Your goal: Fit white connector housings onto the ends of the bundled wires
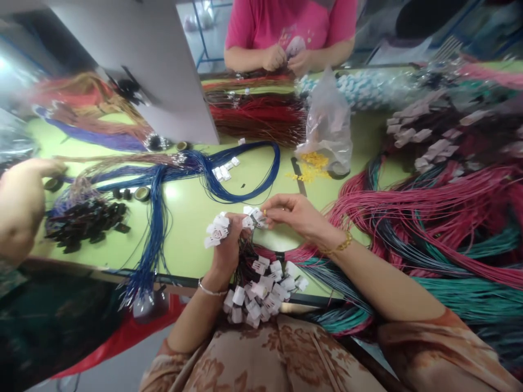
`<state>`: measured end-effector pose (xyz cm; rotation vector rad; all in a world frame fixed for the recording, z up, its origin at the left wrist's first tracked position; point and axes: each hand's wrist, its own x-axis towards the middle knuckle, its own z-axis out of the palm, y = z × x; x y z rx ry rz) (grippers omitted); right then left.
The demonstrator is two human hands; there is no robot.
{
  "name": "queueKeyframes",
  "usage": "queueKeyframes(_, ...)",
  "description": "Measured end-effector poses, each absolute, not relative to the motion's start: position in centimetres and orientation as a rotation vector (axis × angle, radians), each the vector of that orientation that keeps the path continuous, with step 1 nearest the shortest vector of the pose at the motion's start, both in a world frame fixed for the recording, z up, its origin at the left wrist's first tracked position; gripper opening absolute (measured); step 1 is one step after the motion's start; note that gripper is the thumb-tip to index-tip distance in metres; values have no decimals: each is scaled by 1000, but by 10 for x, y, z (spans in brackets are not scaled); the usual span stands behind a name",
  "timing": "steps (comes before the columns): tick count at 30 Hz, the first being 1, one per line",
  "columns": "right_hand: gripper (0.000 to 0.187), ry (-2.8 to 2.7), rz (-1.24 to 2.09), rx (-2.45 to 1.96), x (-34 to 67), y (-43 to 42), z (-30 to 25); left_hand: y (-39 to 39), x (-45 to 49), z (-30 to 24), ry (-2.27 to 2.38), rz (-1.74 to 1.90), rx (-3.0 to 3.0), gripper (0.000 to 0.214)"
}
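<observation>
My left hand (227, 247) is closed round a bundle of dark wires (245, 260) tipped with small white plastic connectors (217, 230). More of these white connectors (261, 291) hang in a cluster below it, over my lap. My right hand (297, 216) pinches one white connector (254, 214) at the top of the bundle, close to the left fingers. A small yellow piece shows at the right fingertips. Both hands hover just above the green table (192, 218).
Pink, teal and dark wire bundles (429, 223) spread to my right. Blue wires (180, 174) loop across the table's middle. A clear plastic bag (329, 125) stands over yellow pieces (312, 163). A person in pink (290, 32) works opposite; another person's arm (18, 201) is at left.
</observation>
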<state>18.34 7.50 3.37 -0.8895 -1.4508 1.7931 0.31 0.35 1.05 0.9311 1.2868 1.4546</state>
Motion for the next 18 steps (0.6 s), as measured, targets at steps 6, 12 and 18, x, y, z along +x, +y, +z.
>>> queueKeyframes(6, 14, -1856, 943, -752, 168, 53, 36, 2, 6, 19, 1374, 1395, 963, 42)
queueKeyframes(12, 14, -1944, 679, -620, 158, 47, 29, 0, 5, 20, 1418, 1387, 1036, 38)
queueKeyframes(18, 14, -1995, 616, -736, 155, 46, 30, -1, 2, 11, 1444, 1378, 1023, 36)
